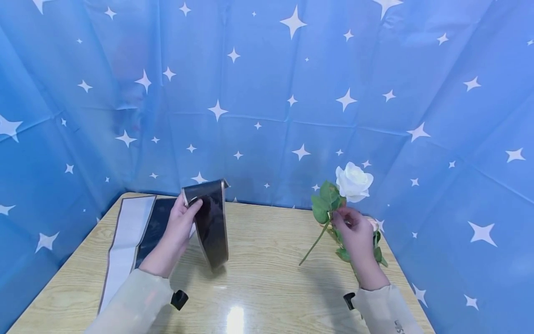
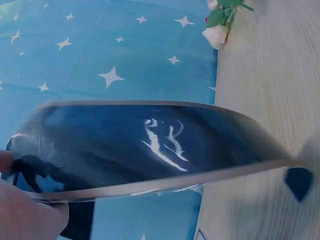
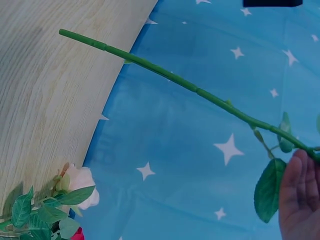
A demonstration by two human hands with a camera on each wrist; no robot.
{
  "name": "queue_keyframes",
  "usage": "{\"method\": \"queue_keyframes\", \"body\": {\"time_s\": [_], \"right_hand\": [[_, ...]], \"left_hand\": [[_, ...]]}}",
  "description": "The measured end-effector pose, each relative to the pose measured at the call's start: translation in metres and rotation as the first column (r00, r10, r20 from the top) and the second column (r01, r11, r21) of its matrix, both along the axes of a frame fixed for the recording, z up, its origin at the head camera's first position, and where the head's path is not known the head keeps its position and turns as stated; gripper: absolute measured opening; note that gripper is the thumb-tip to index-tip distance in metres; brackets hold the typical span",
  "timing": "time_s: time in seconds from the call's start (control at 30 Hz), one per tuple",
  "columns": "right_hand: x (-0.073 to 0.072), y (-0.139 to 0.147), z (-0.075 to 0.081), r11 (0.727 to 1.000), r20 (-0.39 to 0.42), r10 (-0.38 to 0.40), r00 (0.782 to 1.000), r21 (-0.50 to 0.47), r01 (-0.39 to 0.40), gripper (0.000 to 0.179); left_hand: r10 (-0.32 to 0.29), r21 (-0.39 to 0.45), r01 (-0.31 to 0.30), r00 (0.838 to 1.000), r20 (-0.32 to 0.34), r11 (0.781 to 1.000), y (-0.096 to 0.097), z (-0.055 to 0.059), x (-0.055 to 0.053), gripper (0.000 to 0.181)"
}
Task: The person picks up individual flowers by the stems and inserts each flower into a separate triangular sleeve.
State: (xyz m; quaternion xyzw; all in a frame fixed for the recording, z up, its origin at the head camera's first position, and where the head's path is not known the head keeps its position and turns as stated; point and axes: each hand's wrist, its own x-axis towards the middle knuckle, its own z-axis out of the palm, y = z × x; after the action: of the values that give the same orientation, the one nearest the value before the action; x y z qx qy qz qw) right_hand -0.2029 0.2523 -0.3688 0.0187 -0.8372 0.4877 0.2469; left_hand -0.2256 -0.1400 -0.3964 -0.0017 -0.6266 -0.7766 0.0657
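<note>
In the head view my left hand [image 1: 175, 232] grips the upper left edge of a dark, glossy wrapping sheet [image 1: 213, 227] with a metallic-looking border. The sheet curves down toward the table, and fills much of the left wrist view [image 2: 120, 145]. Over on the right, my right hand [image 1: 358, 232] pinches the stem of a white artificial rose [image 1: 354, 182] near its leaves. The bloom points up and the green stem [image 3: 170, 77] slants down to the left, above the table. In the right wrist view the bloom is out of frame.
On the table's left lie a white bordered sheet [image 1: 127, 232] and a dark sheet [image 1: 156, 227]. More artificial flowers, among them a pale pink rose [image 3: 84, 186] and a red bloom [image 3: 77, 234], lie at the right. A blue star-patterned curtain [image 1: 258, 93] surrounds the wooden table [image 1: 267, 269].
</note>
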Motion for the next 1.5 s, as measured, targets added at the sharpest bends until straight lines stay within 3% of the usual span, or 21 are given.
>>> {"method": "queue_keyframes", "body": {"time_s": [0.13, 0.23, 0.37, 0.47, 0.67, 0.83, 0.93, 1.03, 1.27, 1.5], "right_hand": [[0.005, -0.005, 0.006, 1.000, 0.023, -0.011, 1.000, 0.004, 0.011, 0.016], [0.007, -0.007, 0.009, 1.000, 0.031, -0.012, 0.999, 0.003, 0.012, 0.016], [0.006, -0.003, 0.005, 1.000, 0.031, -0.010, 0.999, 0.004, 0.009, 0.017], [0.003, 0.000, 0.000, 1.000, 0.024, -0.004, 1.000, 0.000, 0.004, 0.018], [0.002, 0.001, -0.002, 1.000, 0.005, 0.007, 1.000, -0.018, -0.006, 0.017], [0.001, 0.002, -0.004, 1.000, 0.004, 0.000, 1.000, 0.027, 0.000, 0.016], [0.001, 0.003, -0.006, 0.998, 0.006, -0.007, 1.000, 0.056, 0.007, 0.017], [0.001, 0.003, -0.005, 0.998, 0.000, -0.011, 1.000, 0.056, 0.011, 0.017], [-0.001, -0.001, -0.006, 1.000, 0.002, -0.002, 1.000, 0.018, 0.002, 0.016], [-0.003, -0.005, -0.005, 0.999, -0.015, 0.032, 0.999, -0.027, -0.032, 0.013]], "left_hand": [[0.030, 0.078, -0.030, 1.000, -0.006, 0.996, 0.002, 0.003, 0.000, 0.028], [0.031, 0.131, -0.022, 0.998, -0.061, 0.991, 0.005, 0.006, 0.001, 0.021], [0.018, 0.106, -0.003, 0.990, -0.139, 0.994, 0.008, 0.007, 0.002, 0.024], [0.014, 0.069, -0.003, 0.987, -0.160, 0.998, 0.008, 0.008, 0.002, 0.035], [0.068, 0.085, -0.058, 0.990, -0.122, 0.995, 0.011, 0.011, 0.003, 0.006], [0.065, 0.124, -0.057, 0.996, -0.063, 0.991, 0.015, 0.012, 0.005, 0.005], [0.015, 0.099, -0.011, 0.999, -0.037, 0.995, 0.017, 0.015, 0.007, 0.025], [-0.015, 0.014, 0.015, 1.000, -0.008, 1.000, 0.020, 0.019, 0.010, 0.044], [0.040, -0.106, -0.040, 0.999, -0.002, 0.994, 0.030, 0.021, 0.017, 0.030], [-0.027, -0.243, 0.014, 0.998, -0.050, 0.970, 0.033, 0.018, 0.016, 0.034]]}}
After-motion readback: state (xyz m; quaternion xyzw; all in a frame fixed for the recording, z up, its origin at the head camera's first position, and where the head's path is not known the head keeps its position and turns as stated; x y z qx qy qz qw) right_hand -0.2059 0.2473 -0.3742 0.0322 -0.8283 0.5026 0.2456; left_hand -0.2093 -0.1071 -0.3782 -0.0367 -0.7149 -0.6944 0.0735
